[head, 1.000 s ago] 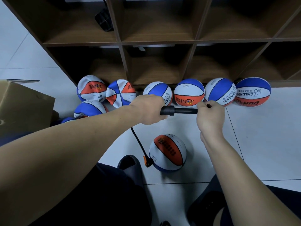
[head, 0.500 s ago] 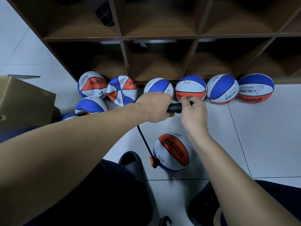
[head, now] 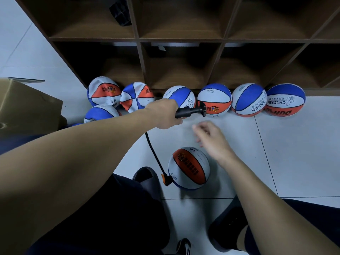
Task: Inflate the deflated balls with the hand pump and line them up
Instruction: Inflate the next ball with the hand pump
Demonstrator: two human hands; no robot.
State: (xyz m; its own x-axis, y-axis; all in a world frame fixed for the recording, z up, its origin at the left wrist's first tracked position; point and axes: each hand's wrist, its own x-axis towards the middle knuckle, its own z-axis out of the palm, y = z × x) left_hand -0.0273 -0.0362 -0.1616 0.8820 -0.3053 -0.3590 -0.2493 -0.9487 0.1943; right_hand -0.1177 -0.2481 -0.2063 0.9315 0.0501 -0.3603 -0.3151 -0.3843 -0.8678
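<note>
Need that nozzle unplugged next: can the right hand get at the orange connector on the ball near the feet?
Probably yes. The right hand hovers free just above that ball, and the orange connector on its left side is uncovered; only the black hose runs nearby.

In front of me stands a dark brown wooden shelf unit [head: 184, 40], split into open square compartments in two rows that I can see. In the upper left compartment sits a black object [head: 120, 11] (too dim for me to say what it is). A scrap of pale tape or paper [head: 161, 47] hangs under the middle board. The floor [head: 303, 153] is pale grey tile with thin dark joints. At my left a brown cardboard box [head: 27, 105] stands on the floor, one flap lifted. Below, my legs are in dark trousers [head: 101, 218], and a dark slipper [head: 147, 179] points toward the shelf unit.
</note>
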